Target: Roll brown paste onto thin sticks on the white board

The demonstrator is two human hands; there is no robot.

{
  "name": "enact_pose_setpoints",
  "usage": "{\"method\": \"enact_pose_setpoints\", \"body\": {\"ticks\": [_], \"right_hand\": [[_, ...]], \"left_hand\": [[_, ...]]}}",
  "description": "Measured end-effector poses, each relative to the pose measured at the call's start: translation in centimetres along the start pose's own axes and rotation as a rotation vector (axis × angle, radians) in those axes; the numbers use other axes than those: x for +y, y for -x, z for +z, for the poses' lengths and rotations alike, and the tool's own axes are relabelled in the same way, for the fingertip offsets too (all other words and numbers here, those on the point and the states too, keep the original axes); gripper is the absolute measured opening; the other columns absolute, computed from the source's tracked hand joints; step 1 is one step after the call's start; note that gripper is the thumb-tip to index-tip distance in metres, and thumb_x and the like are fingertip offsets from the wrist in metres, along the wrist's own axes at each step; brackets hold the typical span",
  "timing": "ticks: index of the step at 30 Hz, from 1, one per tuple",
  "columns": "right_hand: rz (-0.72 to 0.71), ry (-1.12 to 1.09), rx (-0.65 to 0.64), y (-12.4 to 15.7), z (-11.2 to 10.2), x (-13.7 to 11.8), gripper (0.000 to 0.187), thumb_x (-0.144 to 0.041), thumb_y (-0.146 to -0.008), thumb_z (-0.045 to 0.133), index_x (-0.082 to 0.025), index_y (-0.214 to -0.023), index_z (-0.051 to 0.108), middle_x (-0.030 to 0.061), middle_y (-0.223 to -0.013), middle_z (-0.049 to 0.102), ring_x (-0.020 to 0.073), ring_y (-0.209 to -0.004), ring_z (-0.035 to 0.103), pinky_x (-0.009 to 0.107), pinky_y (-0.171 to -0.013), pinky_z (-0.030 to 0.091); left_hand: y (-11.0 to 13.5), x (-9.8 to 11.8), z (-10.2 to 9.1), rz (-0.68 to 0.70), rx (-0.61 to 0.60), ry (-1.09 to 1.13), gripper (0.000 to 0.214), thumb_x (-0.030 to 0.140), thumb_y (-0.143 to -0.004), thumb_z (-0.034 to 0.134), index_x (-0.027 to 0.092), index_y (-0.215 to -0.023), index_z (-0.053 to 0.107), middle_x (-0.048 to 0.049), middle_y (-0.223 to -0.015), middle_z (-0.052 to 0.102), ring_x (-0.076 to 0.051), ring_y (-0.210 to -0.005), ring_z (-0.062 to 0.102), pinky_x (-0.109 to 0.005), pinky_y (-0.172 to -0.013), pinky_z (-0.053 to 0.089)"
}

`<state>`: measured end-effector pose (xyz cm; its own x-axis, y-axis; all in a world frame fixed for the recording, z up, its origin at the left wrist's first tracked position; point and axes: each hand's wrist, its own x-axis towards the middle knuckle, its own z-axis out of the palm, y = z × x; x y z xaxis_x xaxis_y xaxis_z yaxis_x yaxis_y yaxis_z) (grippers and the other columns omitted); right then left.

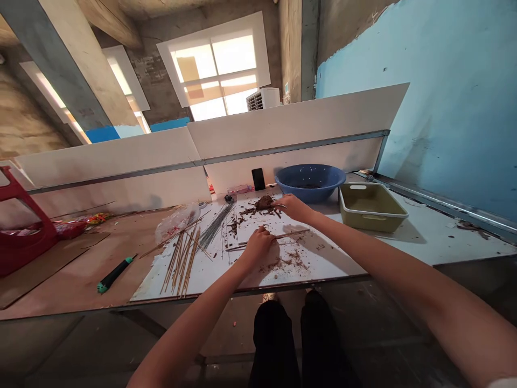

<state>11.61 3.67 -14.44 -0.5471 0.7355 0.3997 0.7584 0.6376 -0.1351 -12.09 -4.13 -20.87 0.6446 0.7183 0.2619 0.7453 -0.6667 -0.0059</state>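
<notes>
Currently, the person is working over a white board [335,264] laid on a wooden tabletop [68,280], with both forearms reaching forward so that the hands are meeting near its middle. The right hand [294,208] is positioned just beside a dark brown lump of clay-like material [264,202], which is sitting on the far part of the board. Its fingers [283,203] are curled inward toward the lump, but whether they are gripping it or something thin cannot be determined from this view. The left hand [258,247] is working nearer the person, its fingers closing around a thin wooden stick [293,234] that is extending across the board on both sides of the grip. The lump is looking rough and uneven, and brown crumbs [288,263] are lying scattered across the board, which appears to be catching the debris. Loose wooden sticks [181,258] and thin metal rods [216,225] are lying to the left, apparently staged within easy reach, while a blue basin [310,180] and an olive-green tray [371,207] are standing beyond the hands
</notes>
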Motion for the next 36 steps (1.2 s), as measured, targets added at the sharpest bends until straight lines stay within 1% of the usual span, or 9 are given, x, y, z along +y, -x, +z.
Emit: {"method": "enact_pose_setpoints", "body": {"ticks": [4, 6, 9, 12, 16, 21, 29, 33, 36], "right_hand": [[0.116, 0.090, 0.009, -2.9, -0.7, -0.8, 0.050, -0.025, -0.113, 0.057, -0.014, -0.161, 0.067, 0.0199, -0.163, 0.069, 0.0370, -0.151, 0.063, 0.046, -0.125, 0.044], [0.148, 0.031, -0.093, -2.3, -0.7, -1.4, 0.042, -0.038, -0.116, 0.058, -0.017, -0.145, 0.079, 0.0179, -0.144, 0.081, 0.0357, -0.134, 0.074, 0.039, -0.111, 0.051], [0.066, -0.091, -0.306, 0.4, -0.2, -2.6, 0.054, -0.056, -0.119, 0.049, -0.019, -0.110, 0.088, 0.0139, -0.109, 0.089, 0.0295, -0.100, 0.080, 0.032, -0.087, 0.052], [0.021, -0.154, -0.380, 3.5, 0.3, -3.2, 0.054, -0.058, -0.118, 0.052, -0.019, -0.108, 0.088, 0.0145, -0.105, 0.088, 0.0281, -0.093, 0.079, 0.032, -0.080, 0.050], [0.030, -0.211, -0.316, 5.8, 1.0, -2.7, 0.032, -0.040, -0.111, 0.067, -0.018, -0.128, 0.084, 0.0150, -0.117, 0.088, 0.0284, -0.101, 0.079, 0.031, -0.085, 0.052], [0.045, -0.293, -0.152, 6.3, 2.3, -0.4, 0.021, -0.016, -0.104, 0.066, -0.018, -0.111, 0.085, 0.0123, -0.111, 0.088, 0.0264, -0.102, 0.079, 0.033, -0.094, 0.055], [0.117, -0.371, -0.025, 7.5, 4.4, 2.3, 0.021, -0.019, -0.101, 0.063, -0.016, -0.104, 0.084, 0.0130, -0.103, 0.086, 0.0266, -0.092, 0.078, 0.035, -0.087, 0.057], [0.110, -0.412, -0.011, 8.1, 5.0, 2.7, 0.022, -0.022, -0.104, 0.063, -0.018, -0.109, 0.084, 0.0124, -0.105, 0.086, 0.0264, -0.092, 0.078, 0.035, -0.086, 0.057], [0.104, -0.354, -0.008, 8.4, 5.0, 2.7, 0.024, -0.019, -0.106, 0.061, -0.017, -0.111, 0.084, 0.0143, -0.110, 0.085, 0.0273, -0.097, 0.078, 0.036, -0.090, 0.058]], "left_hand": [[0.0, 0.3, -0.2, 0.048, 0.025, -0.026, 0.028, 0.026, -0.115, 0.062, 0.018, -0.110, 0.088, -0.0139, -0.100, 0.083, -0.031, -0.115, 0.069, -0.041, -0.100, 0.056], [-0.1, 0.2, -0.4, 0.057, 0.034, -0.041, 0.027, 0.026, -0.115, 0.062, 0.018, -0.110, 0.088, -0.0135, -0.100, 0.083, -0.031, -0.115, 0.069, -0.041, -0.101, 0.055], [-0.4, -0.3, -0.3, 0.037, 0.040, -0.053, 0.025, 0.025, -0.114, 0.064, 0.019, -0.110, 0.088, -0.0130, -0.101, 0.083, -0.031, -0.116, 0.069, -0.041, -0.100, 0.055], [-0.8, -0.8, -0.1, 0.016, 0.053, -0.048, 0.024, 0.026, -0.114, 0.064, 0.019, -0.114, 0.087, -0.0132, -0.100, 0.083, -0.031, -0.115, 0.070, -0.041, -0.099, 0.057], [-1.3, -0.7, -0.2, -0.003, 0.046, -0.046, 0.027, 0.030, -0.116, 0.061, 0.018, -0.121, 0.085, -0.0136, -0.103, 0.084, -0.032, -0.117, 0.070, -0.042, -0.101, 0.057], [-1.4, 0.0, -0.5, -0.081, 0.041, -0.050, 0.040, 0.031, -0.116, 0.063, 0.018, -0.153, 0.069, -0.0147, -0.126, 0.084, -0.032, -0.129, 0.070, -0.042, -0.107, 0.057], [1.5, -0.5, 0.4, -0.246, 0.072, 0.009, 0.049, 0.026, -0.119, 0.039, 0.011, -0.157, 0.065, -0.0188, -0.154, 0.074, -0.032, -0.144, 0.068, -0.045, -0.123, 0.053], [2.4, -0.8, 0.7, -0.253, 0.122, -0.041, 0.056, 0.023, -0.116, 0.037, 0.010, -0.168, 0.054, -0.0186, -0.172, 0.060, -0.030, -0.164, 0.053, -0.049, -0.139, 0.037], [2.3, -0.9, 1.0, -0.243, 0.030, -0.065, 0.060, 0.025, -0.116, 0.035, 0.010, -0.172, 0.048, -0.0191, -0.181, 0.048, -0.031, -0.172, 0.040, -0.053, -0.143, 0.028]]}}
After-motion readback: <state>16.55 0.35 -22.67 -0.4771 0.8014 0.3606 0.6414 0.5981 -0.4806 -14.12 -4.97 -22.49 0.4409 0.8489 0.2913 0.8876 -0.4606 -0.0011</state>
